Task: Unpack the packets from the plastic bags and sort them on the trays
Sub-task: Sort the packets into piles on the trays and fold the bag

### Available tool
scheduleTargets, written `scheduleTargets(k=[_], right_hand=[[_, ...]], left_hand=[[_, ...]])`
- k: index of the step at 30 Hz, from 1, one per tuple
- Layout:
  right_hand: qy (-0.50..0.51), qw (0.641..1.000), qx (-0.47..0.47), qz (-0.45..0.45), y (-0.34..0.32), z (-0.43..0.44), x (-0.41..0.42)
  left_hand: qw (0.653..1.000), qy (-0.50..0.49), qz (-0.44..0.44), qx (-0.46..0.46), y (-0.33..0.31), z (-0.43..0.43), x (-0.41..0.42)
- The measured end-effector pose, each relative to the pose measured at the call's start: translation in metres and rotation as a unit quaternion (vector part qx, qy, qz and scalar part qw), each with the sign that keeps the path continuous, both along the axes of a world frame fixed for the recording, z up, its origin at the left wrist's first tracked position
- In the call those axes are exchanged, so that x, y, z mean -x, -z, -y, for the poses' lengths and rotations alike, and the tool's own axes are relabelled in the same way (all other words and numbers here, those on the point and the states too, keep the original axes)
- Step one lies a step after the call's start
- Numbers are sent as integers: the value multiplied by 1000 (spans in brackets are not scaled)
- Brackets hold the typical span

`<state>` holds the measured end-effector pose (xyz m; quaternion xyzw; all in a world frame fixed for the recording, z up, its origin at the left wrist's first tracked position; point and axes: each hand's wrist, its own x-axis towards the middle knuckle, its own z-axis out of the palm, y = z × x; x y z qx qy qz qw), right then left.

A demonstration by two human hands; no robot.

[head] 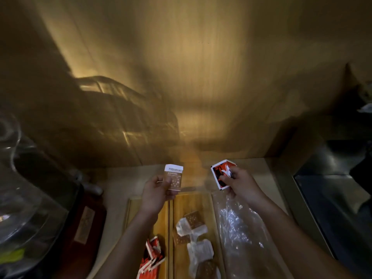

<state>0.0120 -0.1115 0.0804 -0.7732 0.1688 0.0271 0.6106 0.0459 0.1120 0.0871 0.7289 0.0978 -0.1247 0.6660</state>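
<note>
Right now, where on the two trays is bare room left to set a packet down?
Bare wood shows at the far end of the right tray, between the left hand and the plastic bag. Its near half is crowded with brown packets; red packets fill the left tray's near end.

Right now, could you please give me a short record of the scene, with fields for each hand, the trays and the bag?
left hand: grips a brown-and-white packet, raised above the trays
right hand: grips a red packet, also raised
left tray: red packets piled at the near end
right tray: brown-and-white packets, loosely scattered
plastic bag: clear, crumpled, lying beside the right tray on its right
</note>
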Motion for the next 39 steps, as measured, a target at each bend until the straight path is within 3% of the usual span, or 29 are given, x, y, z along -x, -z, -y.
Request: scheduleTargets(k=[16,29,36,39], right_hand=[[-157,979,-31,-128,48,-140,67],[-201,963,67,-164,75,-201,85],[-175,970,139,-100,68,-169,91],[-134,962,222,-85,56,-144,97]], left_hand=[[989,-124,-84,17,39,-115,113],[982,-147,-115,-2,45,-152,148],[988,-100,-119,0,51,-133,140],[992,-67,-111,4,49,-118,135]])
